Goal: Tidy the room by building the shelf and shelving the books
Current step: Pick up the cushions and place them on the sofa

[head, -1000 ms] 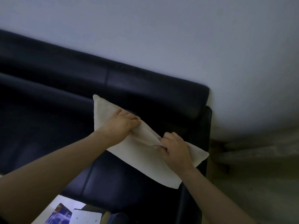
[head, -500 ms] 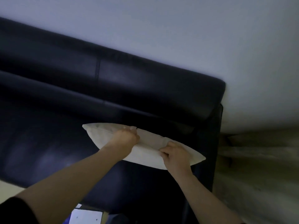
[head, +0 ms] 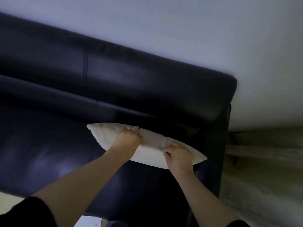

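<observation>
both hands are gripping a cream cushion [head: 152, 145] over the seat of a dark sofa [head: 114, 82], near its right end. left hand [head: 127, 140] is clutching the upper edge, fingers curled shut into the fabric; right hand [head: 177, 155] is pinching the cushion further right, fingers closed on it. cushion is lying edge-on to the camera, just in front of the backrest. pale wall [head: 180, 30] is showing behind the sofa. shelf and books are not showing.

place: home living room | landmark: dark leather sofa [head: 114, 89] | behind sofa: plain pale wall [head: 180, 30], backrest set against it | on sofa seat, right end: cream cushion [head: 154, 145] | right of sofa: pale wood-look floor [head: 262, 177]
</observation>
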Available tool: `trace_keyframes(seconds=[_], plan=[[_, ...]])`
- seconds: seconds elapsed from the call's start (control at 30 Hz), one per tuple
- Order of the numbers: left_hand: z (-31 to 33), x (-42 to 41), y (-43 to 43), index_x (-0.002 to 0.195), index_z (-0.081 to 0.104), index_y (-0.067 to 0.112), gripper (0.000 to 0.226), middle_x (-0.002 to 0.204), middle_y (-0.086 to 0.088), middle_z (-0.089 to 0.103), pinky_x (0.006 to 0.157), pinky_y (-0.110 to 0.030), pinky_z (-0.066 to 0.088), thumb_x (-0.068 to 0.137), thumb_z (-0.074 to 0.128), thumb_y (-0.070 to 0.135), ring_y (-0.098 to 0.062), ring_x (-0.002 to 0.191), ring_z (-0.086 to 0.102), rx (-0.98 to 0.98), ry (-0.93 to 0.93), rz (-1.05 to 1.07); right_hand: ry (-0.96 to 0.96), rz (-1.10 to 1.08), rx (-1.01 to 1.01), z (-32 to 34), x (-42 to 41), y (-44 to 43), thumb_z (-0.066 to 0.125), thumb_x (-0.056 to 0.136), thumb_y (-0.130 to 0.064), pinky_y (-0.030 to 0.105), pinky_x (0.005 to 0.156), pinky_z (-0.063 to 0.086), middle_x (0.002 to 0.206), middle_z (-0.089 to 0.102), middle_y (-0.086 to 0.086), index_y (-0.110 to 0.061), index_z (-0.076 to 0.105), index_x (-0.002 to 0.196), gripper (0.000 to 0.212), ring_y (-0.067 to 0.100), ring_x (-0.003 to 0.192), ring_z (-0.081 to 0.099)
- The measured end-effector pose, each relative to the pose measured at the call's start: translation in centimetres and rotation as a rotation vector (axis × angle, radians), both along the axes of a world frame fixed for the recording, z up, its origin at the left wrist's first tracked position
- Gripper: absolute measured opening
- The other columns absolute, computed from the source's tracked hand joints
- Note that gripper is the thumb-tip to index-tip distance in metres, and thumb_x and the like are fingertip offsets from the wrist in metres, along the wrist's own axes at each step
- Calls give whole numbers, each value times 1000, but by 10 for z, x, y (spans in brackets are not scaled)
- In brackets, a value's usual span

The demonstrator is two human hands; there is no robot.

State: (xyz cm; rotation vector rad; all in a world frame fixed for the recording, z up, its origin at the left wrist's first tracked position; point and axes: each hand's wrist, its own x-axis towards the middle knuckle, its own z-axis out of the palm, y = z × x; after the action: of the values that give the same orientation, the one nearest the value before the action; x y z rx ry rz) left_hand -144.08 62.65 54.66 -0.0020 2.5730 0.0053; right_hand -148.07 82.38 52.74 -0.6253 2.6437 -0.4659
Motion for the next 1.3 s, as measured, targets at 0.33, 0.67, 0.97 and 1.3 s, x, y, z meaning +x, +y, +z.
trace_keyframes(seconds=[0.33, 0.67, 0.97, 1.3], plan=[[4, 19, 0, 118, 59, 16, 24, 118, -1, 56, 80, -27, 45, 99, 44, 20, -19, 102, 57, 163, 60, 208, -30, -117, -59, 8, 11, 19, 70, 83, -9, 24, 65, 53, 85, 67, -4, -16, 75, 89, 11, 12, 77, 62], [44, 66, 29, 119, 62, 22, 26, 116, 7, 59, 81, -22, 49, 94, 56, 27, -10, 98, 60, 377, 205, 560, -167, -207, -234, 57, 36, 27, 62, 91, -17, 9, 74, 44, 101, 64, -8, -17, 70, 107, 19, 3, 84, 58], [98, 134, 69, 109, 67, 17, 21, 104, 4, 64, 76, -22, 49, 88, 65, 23, -10, 86, 61, 461, 430, 743, -324, -210, -409, 116, 74, 51, 63, 90, -20, 11, 79, 48, 105, 63, -15, -22, 68, 112, 23, -2, 92, 60], [132, 238, 89, 109, 67, 24, 22, 106, 10, 62, 75, -14, 40, 87, 66, 27, -2, 82, 55, 464, 519, 927, -425, -58, -436, 149, 144, 62, 64, 90, -18, 8, 74, 47, 91, 68, -10, -21, 69, 109, 20, -4, 84, 62]])
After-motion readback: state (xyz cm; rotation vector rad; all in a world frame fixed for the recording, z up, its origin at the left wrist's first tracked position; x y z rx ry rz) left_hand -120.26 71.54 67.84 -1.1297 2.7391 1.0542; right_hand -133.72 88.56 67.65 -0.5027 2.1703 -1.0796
